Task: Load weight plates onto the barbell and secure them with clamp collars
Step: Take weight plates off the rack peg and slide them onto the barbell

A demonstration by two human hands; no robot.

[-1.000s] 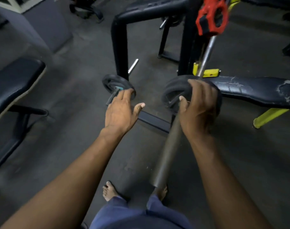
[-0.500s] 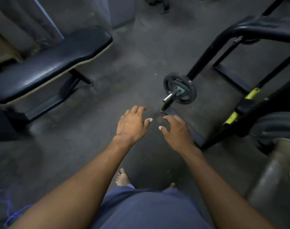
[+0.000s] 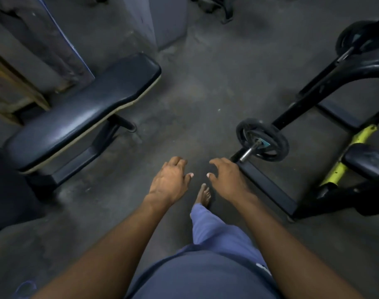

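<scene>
Fingers of the left hand (image 3: 170,180) loosely spread and curled a little downward, thumb pointing right — gripping nothing. Fingers of the right hand (image 3: 226,176) likewise spread and half curled, thumb pointing left toward the other thumb, empty too. Both held palm down above the bare concrete floor (image 3: 195,100), close together but apart, forearms reaching in from the near edge. Between and below them a bare foot (image 3: 203,195) stepping forward, with a blue trouser leg (image 3: 208,225) behind it.

Just right of the right hand, a small black weight plate (image 3: 262,140) standing upright on a short metal peg (image 3: 250,151) low on a black rack (image 3: 326,83); peg tip poking out toward the near side, close to the right hand's fingers but not touched. Something teal at the plate's hub — too blurred to read. Farther off, at the far right, a second plate (image 3: 361,39) on another peg of the same rack, partly hidden by the frame.

Right edge: a yellow-green strut (image 3: 348,156) and a dark pad (image 3: 367,160) beside it. Left side: a padded black bench (image 3: 82,113) with a pale lower edge, running from near left to the middle, on a dark metal base. Beyond it, a grey pillar (image 3: 162,20) at the far side.

No readable lettering anywhere in the dim view.
</scene>
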